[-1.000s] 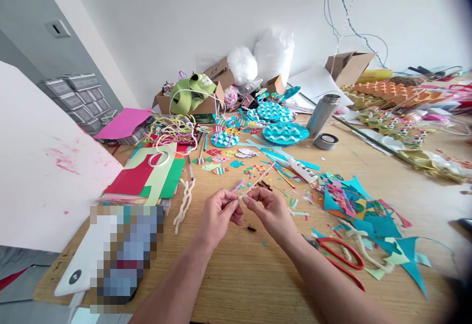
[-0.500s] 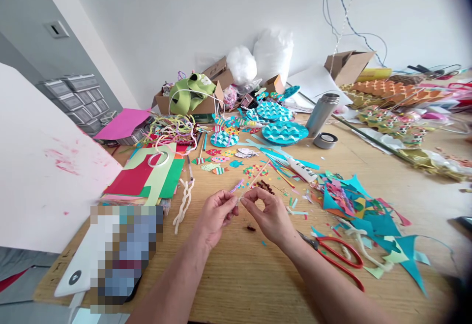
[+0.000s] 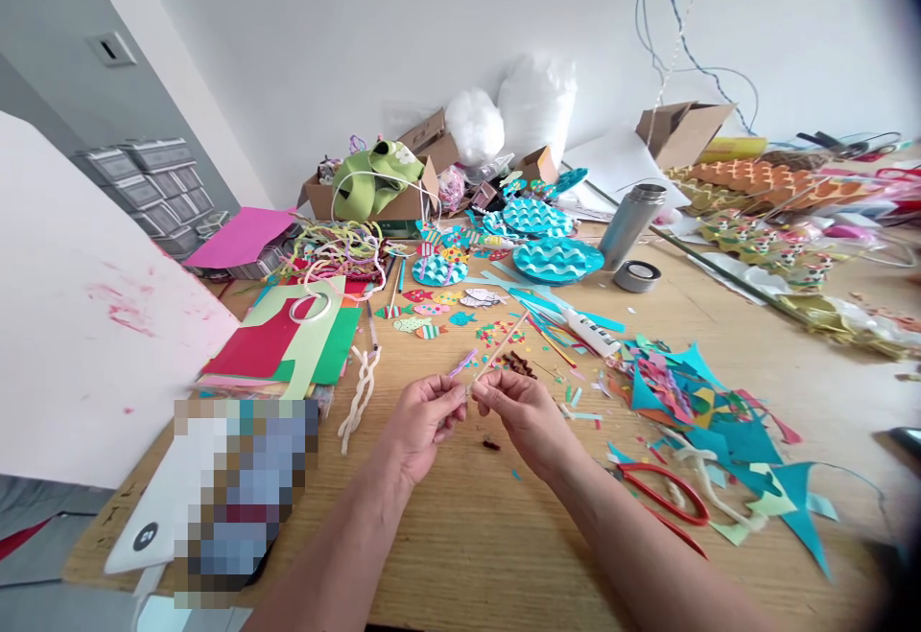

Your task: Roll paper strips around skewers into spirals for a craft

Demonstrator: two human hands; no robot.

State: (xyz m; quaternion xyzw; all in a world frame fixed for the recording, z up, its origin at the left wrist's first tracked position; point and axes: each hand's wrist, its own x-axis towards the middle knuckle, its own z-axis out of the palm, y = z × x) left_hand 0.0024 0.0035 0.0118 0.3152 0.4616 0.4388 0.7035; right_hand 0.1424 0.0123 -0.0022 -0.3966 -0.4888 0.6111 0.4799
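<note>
My left hand [image 3: 426, 421] and my right hand [image 3: 519, 413] meet over the middle of the table, thumbs and forefingers pinched almost tip to tip. Between the fingertips is the lower end of a thin pale stick [image 3: 505, 344], which slants up and away to the right. The fingers hide that end, so I cannot see whether anything is attached to it. Just beyond the hands lie a short purple twisted strip [image 3: 464, 362] and a dark brown fuzzy coil [image 3: 519, 363]. A small brown scrap [image 3: 490, 445] rests between my wrists.
Red-handled scissors [image 3: 666, 498] lie beside my right forearm, near teal paper scraps [image 3: 741, 435]. Ahead are paper fish [image 3: 432, 309], a glue bottle [image 3: 590, 332] and a metal flask [image 3: 633, 227]. White braided cord [image 3: 358, 397] and coloured paper [image 3: 251, 349] lie left.
My right hand's fingers have curled in and closed more tightly near the left fingertips. The left hand has stayed nearly in place, and the view has shifted slightly.
</note>
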